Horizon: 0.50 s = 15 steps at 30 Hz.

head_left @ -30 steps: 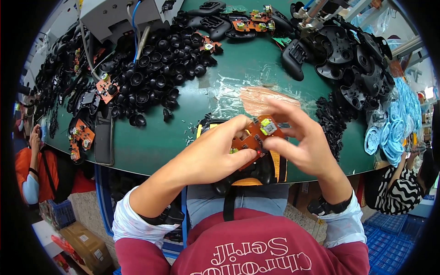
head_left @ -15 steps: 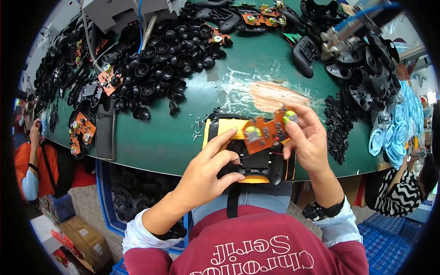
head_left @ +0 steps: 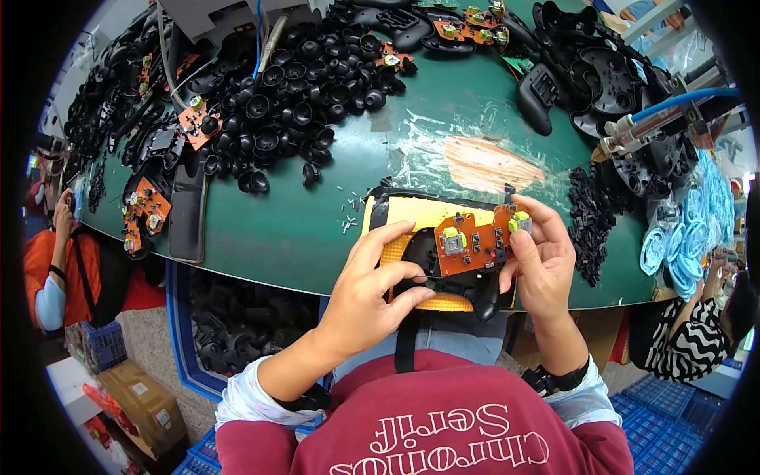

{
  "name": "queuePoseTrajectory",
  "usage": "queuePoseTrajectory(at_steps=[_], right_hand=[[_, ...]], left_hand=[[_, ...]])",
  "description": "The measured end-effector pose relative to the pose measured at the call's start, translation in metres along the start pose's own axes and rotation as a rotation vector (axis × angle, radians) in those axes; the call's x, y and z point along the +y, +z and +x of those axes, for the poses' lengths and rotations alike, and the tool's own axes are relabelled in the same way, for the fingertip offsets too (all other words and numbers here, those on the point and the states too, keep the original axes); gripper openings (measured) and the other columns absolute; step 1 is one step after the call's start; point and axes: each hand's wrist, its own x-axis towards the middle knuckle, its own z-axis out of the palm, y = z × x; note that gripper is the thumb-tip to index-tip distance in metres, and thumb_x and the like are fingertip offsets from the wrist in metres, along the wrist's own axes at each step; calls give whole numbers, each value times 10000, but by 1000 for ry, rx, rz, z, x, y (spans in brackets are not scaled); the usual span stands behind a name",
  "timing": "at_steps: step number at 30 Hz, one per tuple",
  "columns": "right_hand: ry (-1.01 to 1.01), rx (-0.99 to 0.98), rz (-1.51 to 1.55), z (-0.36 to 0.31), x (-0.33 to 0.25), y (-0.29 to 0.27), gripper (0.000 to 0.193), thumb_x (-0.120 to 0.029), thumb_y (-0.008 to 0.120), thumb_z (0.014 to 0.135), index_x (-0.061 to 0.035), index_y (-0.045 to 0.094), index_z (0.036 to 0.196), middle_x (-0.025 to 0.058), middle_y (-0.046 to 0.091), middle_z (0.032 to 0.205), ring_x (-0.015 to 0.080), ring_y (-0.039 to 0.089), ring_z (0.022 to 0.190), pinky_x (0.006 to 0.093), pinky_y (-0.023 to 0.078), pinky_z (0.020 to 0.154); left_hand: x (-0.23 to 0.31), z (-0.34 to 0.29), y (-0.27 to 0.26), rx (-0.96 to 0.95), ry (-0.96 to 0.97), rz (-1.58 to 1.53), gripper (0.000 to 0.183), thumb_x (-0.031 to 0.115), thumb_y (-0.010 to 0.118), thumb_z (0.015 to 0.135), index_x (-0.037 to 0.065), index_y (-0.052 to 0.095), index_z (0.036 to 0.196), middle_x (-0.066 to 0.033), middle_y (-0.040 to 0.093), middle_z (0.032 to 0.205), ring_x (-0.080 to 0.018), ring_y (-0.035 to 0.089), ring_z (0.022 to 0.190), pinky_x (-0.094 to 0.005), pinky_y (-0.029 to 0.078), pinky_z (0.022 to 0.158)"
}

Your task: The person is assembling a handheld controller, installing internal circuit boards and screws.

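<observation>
While the right hand (head_left: 534, 265) pinches the orange circuit board (head_left: 473, 241), the left hand (head_left: 372, 297) gripping the black controller shell (head_left: 443, 273) should steady it squarely underneath.

Black shell (head_left: 455, 277) mostly hidden under board (head_left: 475, 241).

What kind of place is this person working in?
Probably an electronics assembly workbench: heaps of small black plastic caps cover the green table, and both hands hold an orange circuit board over a black controller shell.
</observation>
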Motion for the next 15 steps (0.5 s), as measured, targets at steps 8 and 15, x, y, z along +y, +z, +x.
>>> queuePoseTrajectory(at_steps=[8, 15], right_hand=[[-107, 69, -215, -16, 16, 12, 310, -7, 608, 939, 26, 522, 1235, 75, 639, 972, 83, 614, 811, 197, 539, 575], [-442, 81, -840, -15, 11, 14, 274, -23, 744, 809, -13, 655, 1067, 96, 640, 913, 191, 605, 737, 304, 486, 591]], left_hand=[[4, -9, 10, 133, 38, 115, 350, 103, 866, 641, 21, 691, 934, -203, 569, 1273, -347, 582, 1142, -391, 488, 933], [-2, -23, 10, 146, 204, 215, 399, 71, 848, 667, 13, 690, 1030, -227, 596, 1237, -359, 628, 1080, -397, 535, 882]])
